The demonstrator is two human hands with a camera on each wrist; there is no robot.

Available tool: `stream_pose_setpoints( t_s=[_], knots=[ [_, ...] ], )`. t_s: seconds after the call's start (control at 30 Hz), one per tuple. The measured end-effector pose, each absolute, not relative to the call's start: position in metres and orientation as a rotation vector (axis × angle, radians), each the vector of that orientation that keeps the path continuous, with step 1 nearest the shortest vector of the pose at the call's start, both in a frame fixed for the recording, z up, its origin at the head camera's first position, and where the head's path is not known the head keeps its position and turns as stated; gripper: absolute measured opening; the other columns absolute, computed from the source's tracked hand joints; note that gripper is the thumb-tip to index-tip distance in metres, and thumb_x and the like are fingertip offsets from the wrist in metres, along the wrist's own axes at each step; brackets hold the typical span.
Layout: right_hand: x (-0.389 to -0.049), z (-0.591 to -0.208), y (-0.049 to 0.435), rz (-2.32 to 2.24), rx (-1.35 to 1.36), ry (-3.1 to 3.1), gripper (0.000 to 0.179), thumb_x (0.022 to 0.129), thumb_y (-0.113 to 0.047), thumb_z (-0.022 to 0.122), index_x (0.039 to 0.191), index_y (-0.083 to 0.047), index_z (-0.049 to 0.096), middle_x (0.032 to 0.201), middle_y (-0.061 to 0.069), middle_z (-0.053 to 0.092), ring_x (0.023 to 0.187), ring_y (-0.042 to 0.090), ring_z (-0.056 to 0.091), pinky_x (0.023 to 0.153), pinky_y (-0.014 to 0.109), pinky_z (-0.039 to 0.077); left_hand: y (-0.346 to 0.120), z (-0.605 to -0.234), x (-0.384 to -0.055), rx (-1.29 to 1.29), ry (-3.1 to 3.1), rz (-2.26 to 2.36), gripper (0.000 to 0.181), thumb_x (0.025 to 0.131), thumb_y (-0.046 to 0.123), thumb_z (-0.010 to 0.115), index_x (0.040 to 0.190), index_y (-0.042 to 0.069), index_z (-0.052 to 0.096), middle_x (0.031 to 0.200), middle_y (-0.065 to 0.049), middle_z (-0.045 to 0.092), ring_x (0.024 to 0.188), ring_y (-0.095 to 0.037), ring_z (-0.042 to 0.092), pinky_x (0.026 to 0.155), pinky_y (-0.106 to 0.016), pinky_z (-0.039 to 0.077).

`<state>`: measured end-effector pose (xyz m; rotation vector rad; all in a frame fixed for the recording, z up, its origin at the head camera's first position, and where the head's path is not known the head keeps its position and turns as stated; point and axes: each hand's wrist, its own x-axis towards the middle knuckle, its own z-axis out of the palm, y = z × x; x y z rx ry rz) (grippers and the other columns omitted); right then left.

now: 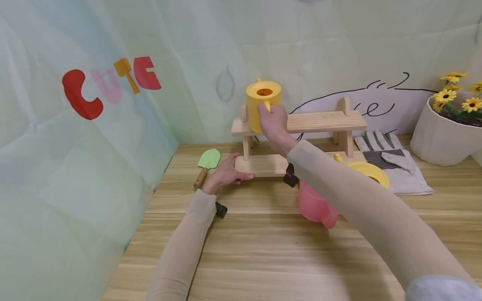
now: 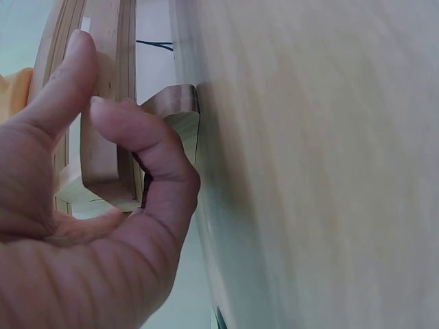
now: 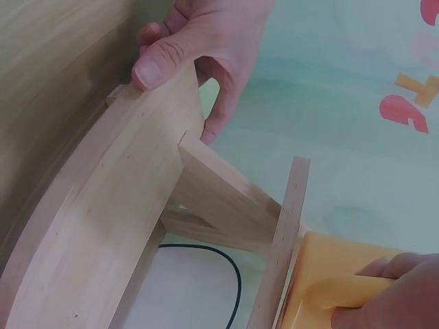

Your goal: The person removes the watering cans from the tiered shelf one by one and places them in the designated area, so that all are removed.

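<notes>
My right hand [image 1: 276,125] holds a yellow watering can [image 1: 255,104] by its handle at the left end of the wooden shelf's upper board [image 1: 324,121]. In the right wrist view the can [image 3: 312,274] is close against that board; whether it bears its full weight I cannot tell. With thumb and fingers my left hand [image 1: 226,173] grips the left end of the lower board [image 1: 263,165]. In the left wrist view its fingers [image 2: 161,147] curl around the board end [image 2: 106,161]. A small green-bladed trowel [image 1: 209,159] lies left of that hand.
Below my right forearm stands a pink watering can [image 1: 314,205]; a yellow round top [image 1: 370,172] shows past the sleeve. Grey-white gloves [image 1: 399,163] lie right of the shelf. A white pot [image 1: 440,133] with yellow flowers stands at the far right. Fabric hangs behind.
</notes>
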<state>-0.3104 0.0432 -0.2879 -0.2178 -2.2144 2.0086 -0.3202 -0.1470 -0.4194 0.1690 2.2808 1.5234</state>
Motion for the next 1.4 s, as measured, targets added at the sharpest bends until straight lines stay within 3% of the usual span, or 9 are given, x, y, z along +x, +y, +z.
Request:
stream_pose_setpoints(
  t_s=[0.13, 0.4, 0.53, 0.8, 1.13, 1.4],
  knots=[
    [-0.305, -0.288, 0.043, 2.013, -0.205, -2.205, 0.032, 0.111, -0.03, 0.05, 0.087, -0.011, 0.057, 0.097, 0.002, 0.057, 0.092, 0.018, 0.056, 0.077, 0.029, 0.047, -0.147, -0.42, -0.32, 0.175, 2.283, 1.525, 0.105, 0.089, 0.007, 0.091, 0.17, 0.01, 0.024, 0.1, -0.009, 0.065, 0.062, -0.01, 0.058, 0.059, -0.021, 0.052],
    [-0.29, -0.287, 0.044, 2.031, -0.168, -2.201, 0.029, 0.111, -0.03, 0.05, 0.095, -0.008, 0.061, 0.098, 0.003, 0.058, 0.09, 0.019, 0.056, 0.077, 0.031, 0.047, -0.148, -0.42, -0.321, 0.179, 2.291, 1.508, 0.105, 0.089, 0.009, 0.092, 0.17, 0.01, 0.026, 0.113, -0.014, 0.065, 0.065, -0.01, 0.059, 0.058, -0.02, 0.052],
    [-0.282, -0.287, 0.044, 2.038, -0.201, -2.191, 0.029, 0.11, -0.03, 0.052, 0.091, -0.009, 0.06, 0.098, 0.003, 0.059, 0.09, 0.019, 0.057, 0.075, 0.03, 0.048, -0.148, -0.419, -0.321, 0.172, 2.289, 1.507, 0.106, 0.089, 0.01, 0.092, 0.17, 0.01, 0.025, 0.112, -0.014, 0.065, 0.064, -0.011, 0.058, 0.058, -0.021, 0.051],
    [-0.261, -0.287, 0.043, 2.008, -0.208, -2.203, 0.037, 0.107, -0.028, 0.053, 0.074, -0.012, 0.053, 0.079, 0.001, 0.051, 0.076, 0.017, 0.051, 0.063, 0.028, 0.04, -0.147, -0.419, -0.321, 0.166, 2.297, 1.496, 0.107, 0.089, 0.011, 0.093, 0.171, 0.012, 0.025, 0.107, -0.011, 0.063, 0.062, -0.009, 0.058, 0.059, -0.02, 0.052],
    [-0.234, -0.294, 0.047, 2.027, -0.196, -2.217, 0.039, 0.107, -0.028, 0.054, 0.07, -0.014, 0.05, 0.069, -0.001, 0.05, 0.066, 0.016, 0.046, 0.057, 0.027, 0.037, -0.147, -0.417, -0.32, 0.164, 2.28, 1.513, 0.105, 0.089, 0.009, 0.092, 0.171, 0.012, 0.026, 0.094, -0.006, 0.065, 0.062, -0.009, 0.058, 0.058, -0.021, 0.052],
    [-0.214, -0.305, 0.052, 2.022, -0.163, -2.228, 0.039, 0.104, -0.024, 0.053, 0.067, -0.014, 0.049, 0.061, -0.005, 0.047, 0.058, 0.014, 0.041, 0.052, 0.026, 0.032, -0.147, -0.419, -0.321, 0.183, 2.265, 1.541, 0.097, 0.089, 0.007, 0.091, 0.166, 0.012, 0.031, 0.104, -0.004, 0.071, 0.063, -0.01, 0.057, 0.057, -0.021, 0.05]
  ],
)
